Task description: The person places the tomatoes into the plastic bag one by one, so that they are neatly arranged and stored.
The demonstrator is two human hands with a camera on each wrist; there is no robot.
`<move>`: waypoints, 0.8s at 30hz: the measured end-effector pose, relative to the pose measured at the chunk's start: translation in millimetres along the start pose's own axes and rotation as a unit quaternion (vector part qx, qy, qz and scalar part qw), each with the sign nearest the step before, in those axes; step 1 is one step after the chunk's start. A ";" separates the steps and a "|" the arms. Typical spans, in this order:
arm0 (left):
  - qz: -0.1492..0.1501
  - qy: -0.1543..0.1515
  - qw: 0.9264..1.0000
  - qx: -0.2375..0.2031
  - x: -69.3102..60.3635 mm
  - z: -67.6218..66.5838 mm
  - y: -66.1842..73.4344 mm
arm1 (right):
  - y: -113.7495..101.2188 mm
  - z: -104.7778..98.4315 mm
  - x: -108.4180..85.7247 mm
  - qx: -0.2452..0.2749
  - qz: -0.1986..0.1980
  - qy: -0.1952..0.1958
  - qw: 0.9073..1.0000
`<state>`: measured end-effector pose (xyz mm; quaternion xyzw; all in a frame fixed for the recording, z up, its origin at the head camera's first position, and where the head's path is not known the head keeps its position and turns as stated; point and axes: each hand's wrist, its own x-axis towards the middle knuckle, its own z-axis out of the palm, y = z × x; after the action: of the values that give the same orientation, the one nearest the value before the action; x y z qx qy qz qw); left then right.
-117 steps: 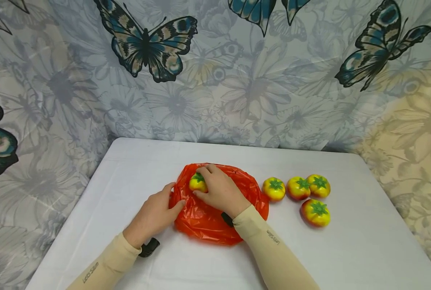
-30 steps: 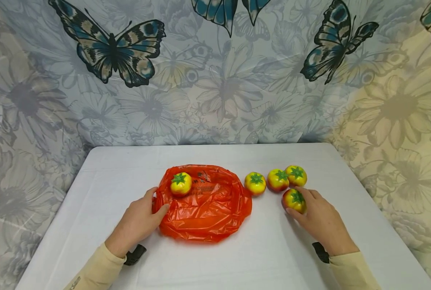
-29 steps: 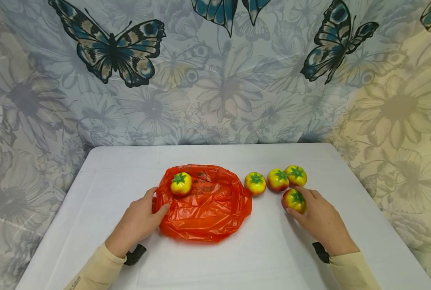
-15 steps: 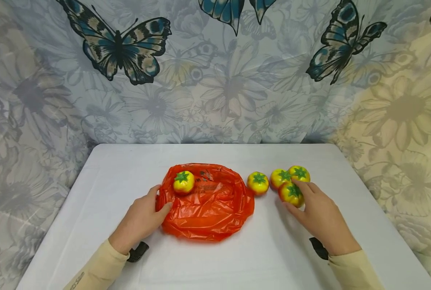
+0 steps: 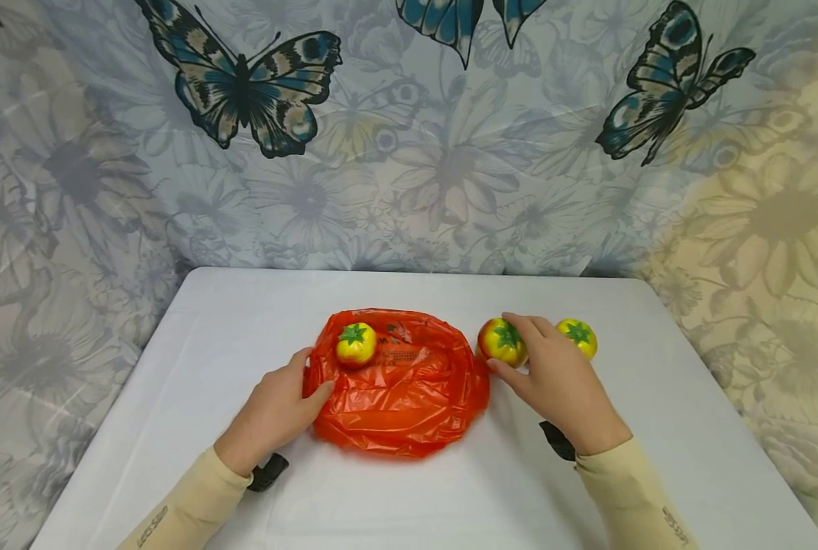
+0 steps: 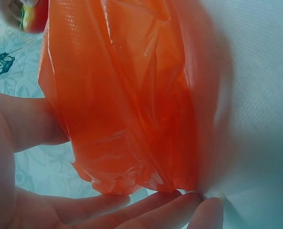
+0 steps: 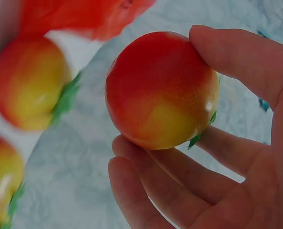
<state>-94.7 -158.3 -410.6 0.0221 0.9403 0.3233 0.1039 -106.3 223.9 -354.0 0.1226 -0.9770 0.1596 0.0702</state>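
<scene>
My right hand (image 5: 560, 382) holds a red-and-yellow tomato (image 5: 498, 342) with a green leafy top, raised just off the right edge of a red plastic bag (image 5: 409, 412). In the right wrist view, thumb and fingers pinch this tomato (image 7: 160, 90) from opposite sides. My left hand (image 5: 278, 409) grips the bag's left side; the left wrist view has the bag's thin wall (image 6: 117, 105) between thumb and fingers. A similar tomato (image 5: 356, 345) sits on the bag's far left part.
To the right of my right hand lies another tomato (image 5: 579, 336); the hand and the held tomato hide others in the head view. Two tomatoes, one a blurred tomato (image 7: 29, 83), show in the right wrist view. A patterned butterfly cloth (image 5: 450, 176) stands behind the white table (image 5: 395, 504).
My right hand has gone from the tomato in the bag to the nearest tomato on the right, picked it up and carried it left towards the bag. The left hand stays at the bag's side.
</scene>
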 end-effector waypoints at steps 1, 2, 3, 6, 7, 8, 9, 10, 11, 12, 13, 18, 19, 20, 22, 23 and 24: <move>0.000 0.000 1.000 0.000 0.3 0.0 0.0 | -4.0 2.0 3.5 0.003 -0.002 -0.002 1.000; 0.000 0.001 1.000 -0.001 0.6 0.1 -0.2 | -8.0 4.1 7.1 0.007 -0.002 -0.005 1.000; 0.000 0.001 1.000 -0.002 0.7 0.2 -0.2 | -11.8 6.4 10.5 0.011 -0.002 -0.009 1.000; 0.002 0.002 1.000 -0.002 1.4 0.5 -0.6 | -23.3 13.6 21.0 0.022 -0.002 -0.025 0.999; 0.003 0.003 1.000 -0.003 1.5 0.4 -0.4 | -26.9 16.3 24.3 0.025 -0.003 -0.029 0.999; 0.004 0.003 1.000 -0.002 1.4 0.4 -0.4 | -30.4 18.9 27.5 0.026 -0.005 -0.032 0.999; 0.005 0.004 1.000 -0.001 1.2 0.3 -0.2 | -34.0 21.4 30.5 0.027 -0.008 -0.034 0.999; 0.006 0.005 1.000 -0.001 1.1 0.4 -0.2 | -37.2 24.1 33.3 0.027 -0.011 -0.037 0.999; 0.008 0.006 1.000 -0.002 0.7 0.4 -0.1 | -40.4 26.8 36.1 0.027 -0.014 -0.039 0.999; 0.009 0.007 1.000 -0.004 0.4 0.5 0.2 | -43.6 29.2 38.6 0.027 -0.017 -0.041 0.999; 0.009 0.008 1.000 -0.005 0.2 0.6 0.4 | -46.8 31.8 41.1 0.026 -0.019 -0.043 0.999; 0.012 0.016 1.000 -0.009 -0.4 1.2 0.8 | -59.3 45.2 52.4 0.032 -0.037 -0.053 0.997; 0.012 0.017 1.000 -0.008 -0.3 1.2 0.8 | -61.2 48.2 54.4 0.033 -0.042 -0.054 0.997; 0.013 0.018 1.000 -0.008 -0.2 1.3 0.8 | -63.0 51.1 56.3 0.036 -0.046 -0.057 0.997; 0.015 0.019 1.000 -0.009 -0.1 1.2 1.0 | -66.8 56.2 59.6 0.039 -0.051 -0.063 0.996; 0.014 0.019 1.000 -0.010 0.1 1.4 1.1 | -68.3 58.6 61.2 0.040 -0.052 -0.066 0.996; 0.014 0.019 1.000 -0.012 0.1 1.6 1.2 | -69.9 60.7 62.8 0.041 -0.054 -0.069 0.995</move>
<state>-94.6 -156.4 -411.1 0.0278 0.9378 0.3362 0.0818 -154.3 126.0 -379.3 0.1887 -0.9641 0.1866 0.0060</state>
